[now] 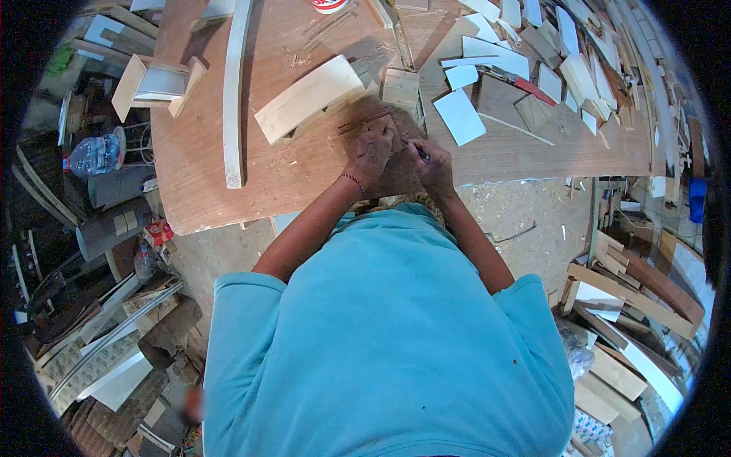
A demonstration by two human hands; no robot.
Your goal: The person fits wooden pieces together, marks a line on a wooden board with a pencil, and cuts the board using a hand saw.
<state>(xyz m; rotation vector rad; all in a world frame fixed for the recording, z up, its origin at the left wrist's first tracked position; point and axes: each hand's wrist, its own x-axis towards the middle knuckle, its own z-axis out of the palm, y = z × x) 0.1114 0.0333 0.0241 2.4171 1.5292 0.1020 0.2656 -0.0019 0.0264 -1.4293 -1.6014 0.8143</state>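
Near the front edge of the wooden table (198, 152), my left hand (371, 156) presses on a small brown wooden piece (383, 128), its fingers bent over it. Just to the right, my right hand (432, 165) is closed round a small dark tool (421, 154) whose tip points toward the brown piece. Whether the tip touches the wood I cannot tell. A pale wooden block (311, 97) lies beyond my left hand, and a smaller pale block (401, 87) lies beyond both hands.
A long pale strip (235, 99) lies on the table's left part. White offcuts (460, 117) and a red-handled tool (534, 90) are on the right. A white-and-red container (330, 6) stands at the back. Stacked scrap wood (632, 297) fills the floor at right.
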